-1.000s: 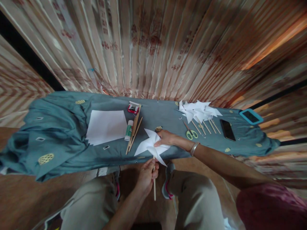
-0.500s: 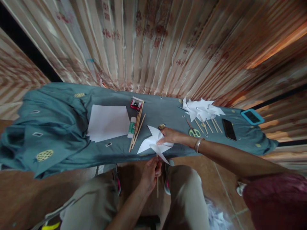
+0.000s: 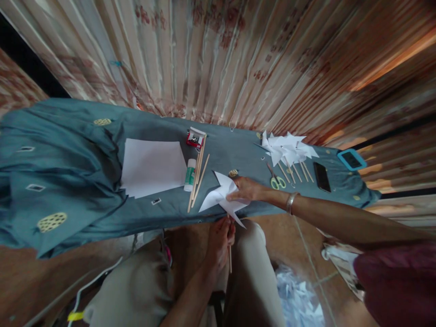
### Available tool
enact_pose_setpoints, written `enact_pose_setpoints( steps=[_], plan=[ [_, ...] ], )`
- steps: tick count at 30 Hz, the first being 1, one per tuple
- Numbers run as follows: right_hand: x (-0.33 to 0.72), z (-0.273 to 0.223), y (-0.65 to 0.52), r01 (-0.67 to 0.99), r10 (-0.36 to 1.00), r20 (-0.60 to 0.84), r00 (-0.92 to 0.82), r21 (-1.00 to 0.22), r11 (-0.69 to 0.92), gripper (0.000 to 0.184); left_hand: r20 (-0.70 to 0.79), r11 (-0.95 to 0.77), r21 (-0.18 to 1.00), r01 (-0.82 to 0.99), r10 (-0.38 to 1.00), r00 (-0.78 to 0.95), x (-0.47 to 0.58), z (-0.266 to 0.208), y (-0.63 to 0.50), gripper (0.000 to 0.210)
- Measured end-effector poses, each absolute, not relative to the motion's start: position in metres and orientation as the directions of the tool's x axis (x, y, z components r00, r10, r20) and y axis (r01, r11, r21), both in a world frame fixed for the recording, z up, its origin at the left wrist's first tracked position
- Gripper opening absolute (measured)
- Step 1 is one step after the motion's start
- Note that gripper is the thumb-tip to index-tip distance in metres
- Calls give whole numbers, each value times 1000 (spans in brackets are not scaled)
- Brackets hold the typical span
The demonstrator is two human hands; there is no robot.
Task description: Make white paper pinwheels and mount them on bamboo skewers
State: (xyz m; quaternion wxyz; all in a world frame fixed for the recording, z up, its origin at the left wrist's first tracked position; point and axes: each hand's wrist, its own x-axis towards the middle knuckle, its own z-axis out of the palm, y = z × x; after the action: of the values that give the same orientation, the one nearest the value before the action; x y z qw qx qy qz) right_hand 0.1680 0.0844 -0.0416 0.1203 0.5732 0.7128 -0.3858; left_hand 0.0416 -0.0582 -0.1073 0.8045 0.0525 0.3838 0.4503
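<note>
A white paper pinwheel [image 3: 218,197] is held near the table's front edge, its pointed blades spread. My right hand [image 3: 245,189] grips it from the right, with the thumb pressed on the paper near the centre and the other fingers mostly behind it. Below, my left hand [image 3: 221,236] is wrapped round the thin wooden stick [image 3: 230,261] that runs down from the pinwheel. The stick's lower end sticks out beneath that hand. Where stick and paper join is partly hidden by the blades.
On the cloth-covered table [image 3: 231,147] lie white paper sheets [image 3: 153,165], a glue stick [image 3: 190,175], loose wooden sticks [image 3: 198,175], a small red box [image 3: 195,138], scissors [image 3: 277,181], finished pinwheels [image 3: 288,147], a phone [image 3: 322,177] and a blue-framed device [image 3: 352,159]. A plastic bag [image 3: 299,297] sits on the floor.
My left hand has slid up the stick, closer to the pinwheel. My right hand keeps its hold on the paper. The view has shifted slightly, and my knees have come closer together.
</note>
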Motion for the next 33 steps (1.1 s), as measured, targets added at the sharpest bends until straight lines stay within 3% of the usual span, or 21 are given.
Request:
enact_pose_setpoints(
  steps=[6,16,26,33],
  plan=[
    [162,-40,77,945,761,-617,-202,-326,-14,20,-574,580,425,-695,766,288,43,-107,-60,40],
    [154,-36,71,969,781,-622,-57,-224,-107,24,-561,569,446,-690,779,279,44,-107,-58,38],
    [151,-31,88,981,716,-678,-166,-191,47,18,-563,577,441,-688,775,288,44,-106,-58,42],
    [144,-26,98,949,662,-682,-311,-263,175,12,-577,591,434,-680,762,294,43,-105,-59,40]
  ],
)
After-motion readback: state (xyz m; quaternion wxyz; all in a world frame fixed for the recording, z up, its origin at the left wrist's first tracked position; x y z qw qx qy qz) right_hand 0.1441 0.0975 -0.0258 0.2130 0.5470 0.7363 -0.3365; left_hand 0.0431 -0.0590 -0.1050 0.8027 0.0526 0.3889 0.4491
